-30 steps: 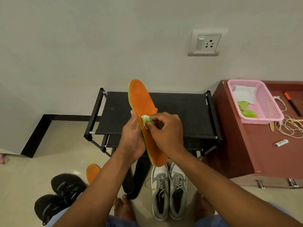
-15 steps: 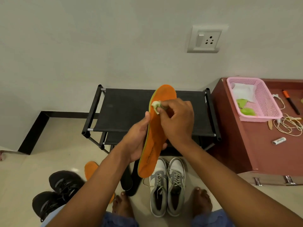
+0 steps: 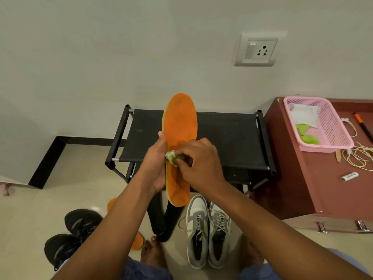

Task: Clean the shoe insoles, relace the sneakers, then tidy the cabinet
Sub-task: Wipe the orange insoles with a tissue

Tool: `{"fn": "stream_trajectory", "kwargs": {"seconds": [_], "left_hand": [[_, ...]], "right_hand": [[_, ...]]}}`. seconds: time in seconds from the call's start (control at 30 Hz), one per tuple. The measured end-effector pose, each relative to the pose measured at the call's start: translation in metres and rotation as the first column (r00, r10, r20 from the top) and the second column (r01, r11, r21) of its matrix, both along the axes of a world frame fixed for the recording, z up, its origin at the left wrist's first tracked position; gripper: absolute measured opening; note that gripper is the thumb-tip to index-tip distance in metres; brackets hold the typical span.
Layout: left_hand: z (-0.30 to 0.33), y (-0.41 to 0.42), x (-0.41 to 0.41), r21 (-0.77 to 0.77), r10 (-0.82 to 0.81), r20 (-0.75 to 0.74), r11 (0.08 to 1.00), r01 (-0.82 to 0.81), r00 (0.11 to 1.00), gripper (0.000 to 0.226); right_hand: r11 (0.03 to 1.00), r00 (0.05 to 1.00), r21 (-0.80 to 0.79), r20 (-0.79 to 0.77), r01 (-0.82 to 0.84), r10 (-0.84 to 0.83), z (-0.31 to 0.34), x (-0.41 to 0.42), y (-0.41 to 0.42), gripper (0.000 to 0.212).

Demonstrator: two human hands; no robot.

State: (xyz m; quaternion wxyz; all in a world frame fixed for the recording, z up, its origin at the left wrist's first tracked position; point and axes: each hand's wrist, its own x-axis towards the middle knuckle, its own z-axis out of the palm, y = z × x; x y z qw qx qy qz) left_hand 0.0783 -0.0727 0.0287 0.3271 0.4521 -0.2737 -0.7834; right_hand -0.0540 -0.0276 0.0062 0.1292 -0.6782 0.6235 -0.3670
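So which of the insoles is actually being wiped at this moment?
The upright orange insole, gripped by the left hand while the right hand pinches a wipe against it. The second orange insole and two black insoles lie on the floor.

1. Orange insole (image 3: 180, 138), green-edged, held upright, toe end above the fingers (image 3: 182, 150).
2. Crumpled pale wipe (image 3: 171, 157), pinched in the fingers against the insole's middle.
3. Grey-white sneakers (image 3: 207, 229), side by side on the floor below the fingers.
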Motion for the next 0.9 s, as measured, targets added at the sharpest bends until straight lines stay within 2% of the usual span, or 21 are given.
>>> {"fn": "stream_trajectory", "kwargs": {"seconds": [0.07, 0.17, 0.3, 0.43, 0.5, 0.6, 0.7, 0.9], "left_hand": [[0.000, -0.001, 0.002, -0.008, 0.053, -0.001, 0.999, -0.053, 0.999, 0.073], [0.001, 0.001, 0.000, -0.033, 0.047, -0.003, 0.998, -0.047, 0.999, 0.070], [0.002, 0.006, -0.008, -0.060, -0.027, 0.010, 0.998, 0.027, 1.000, 0.068], [0.003, 0.011, -0.013, -0.101, -0.096, 0.046, 0.990, 0.100, 0.994, 0.061], [0.003, 0.011, -0.013, -0.109, -0.103, 0.050, 0.988, 0.108, 0.993, 0.056], [0.003, 0.010, -0.011, -0.114, -0.087, 0.058, 0.989, 0.093, 0.995, 0.057], [0.002, 0.005, -0.006, -0.107, -0.037, 0.027, 0.994, 0.040, 0.999, 0.063], [-0.007, -0.008, 0.007, -0.037, 0.082, -0.122, 0.996, -0.087, 0.989, 0.079]], "right_hand": [[1.000, 0.999, -0.002, -0.027, -0.031, 0.031, 0.000, 0.003, 0.002, 0.014], [1.000, 0.996, -0.019, -0.088, 0.007, -0.008, 0.002, 0.002, 0.002, 0.014], [0.985, 0.978, -0.082, -0.133, 0.149, -0.159, 0.006, -0.005, -0.001, 0.011], [0.930, 0.921, -0.131, -0.143, 0.344, -0.361, 0.009, -0.024, -0.008, 0.011], [0.919, 0.909, -0.131, -0.148, 0.372, -0.389, 0.008, -0.028, -0.009, 0.012], [0.941, 0.936, -0.140, -0.128, 0.309, -0.327, 0.005, -0.026, -0.008, 0.012], [0.977, 0.978, -0.115, -0.085, 0.180, -0.190, 0.002, -0.018, -0.007, 0.010], [0.989, 0.991, 0.055, 0.011, -0.134, 0.134, -0.001, 0.001, 0.001, 0.018]]}}
